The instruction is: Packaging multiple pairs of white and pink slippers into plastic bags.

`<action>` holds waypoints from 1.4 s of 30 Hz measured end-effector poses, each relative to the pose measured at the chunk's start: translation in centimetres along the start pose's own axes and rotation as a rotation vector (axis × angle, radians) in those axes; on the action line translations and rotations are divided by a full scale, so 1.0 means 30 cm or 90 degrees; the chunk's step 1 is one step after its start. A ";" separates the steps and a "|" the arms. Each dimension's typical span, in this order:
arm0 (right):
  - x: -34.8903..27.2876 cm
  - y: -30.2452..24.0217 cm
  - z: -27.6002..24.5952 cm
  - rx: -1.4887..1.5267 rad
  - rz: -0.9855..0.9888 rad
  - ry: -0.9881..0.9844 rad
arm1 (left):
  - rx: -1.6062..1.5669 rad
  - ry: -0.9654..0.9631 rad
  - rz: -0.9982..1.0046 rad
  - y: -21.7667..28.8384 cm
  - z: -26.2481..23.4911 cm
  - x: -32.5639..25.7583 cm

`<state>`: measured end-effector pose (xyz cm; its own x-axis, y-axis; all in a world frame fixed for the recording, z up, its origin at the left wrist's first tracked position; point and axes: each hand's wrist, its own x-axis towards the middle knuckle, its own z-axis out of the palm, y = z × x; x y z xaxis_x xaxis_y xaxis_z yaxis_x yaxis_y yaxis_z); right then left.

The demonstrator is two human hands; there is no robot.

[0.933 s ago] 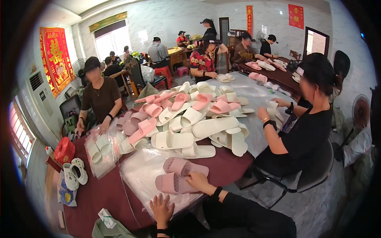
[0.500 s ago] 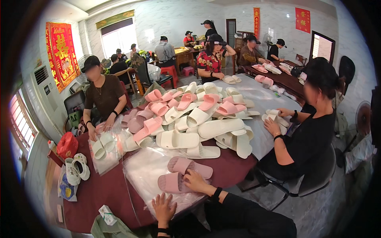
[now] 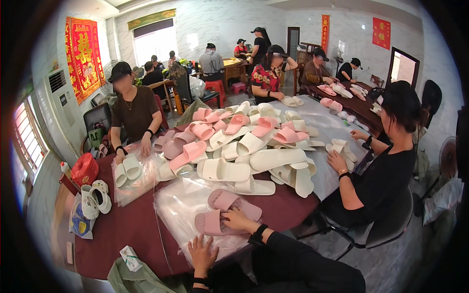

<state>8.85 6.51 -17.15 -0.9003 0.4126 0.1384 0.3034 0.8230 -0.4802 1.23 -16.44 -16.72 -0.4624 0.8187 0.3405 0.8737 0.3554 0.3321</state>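
Note:
My left hand [image 3: 203, 254] lies flat with fingers spread on the lower edge of a stack of clear plastic bags [image 3: 172, 210]. On that stack rest two dusty-pink slide slippers, side by side with their straps to the left: a far slipper [image 3: 250, 209] and a near slipper [image 3: 209, 223]. My right hand [image 3: 238, 219] reaches in from the right. Its fingers curl over the adjoining edges of the pair, and the fingertips are partly hidden against the soles.
Beyond the bags rises a heap of white and pink slippers [image 3: 222, 171]. A person at left handles white slippers [image 3: 128, 169] on plastic; a person at right touches another white pair [image 3: 343, 149]. White clogs [image 3: 100, 196], a red bag [image 3: 85, 169] and a tissue pack [image 3: 130, 259] sit at left.
The view has shifted slightly. My hands and the pink pair keep nearly the same places. The person at right has drawn one hand back from the white slippers.

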 end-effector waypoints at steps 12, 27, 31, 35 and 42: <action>-0.187 -0.052 -0.105 0.060 0.064 0.126 | -0.004 0.016 0.019 -0.009 0.011 -0.004; -0.300 0.019 -0.059 0.113 0.194 -0.008 | 0.120 -0.058 0.066 0.015 -0.041 0.023; -0.274 0.014 -0.037 0.048 0.175 -0.002 | 0.220 -0.062 0.067 0.047 -0.040 0.028; -0.279 0.010 -0.088 0.162 0.187 0.008 | 0.122 -0.034 0.132 0.037 0.036 0.021; -0.455 -0.105 -0.354 0.454 0.081 0.033 | 0.070 -0.009 0.150 0.074 -0.058 0.022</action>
<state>23.50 2.44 -8.33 -0.8498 0.5215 0.0761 0.1117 0.3192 -0.9411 2.60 -15.90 -14.23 -0.2423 0.8906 0.3849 0.9687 0.2000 0.1470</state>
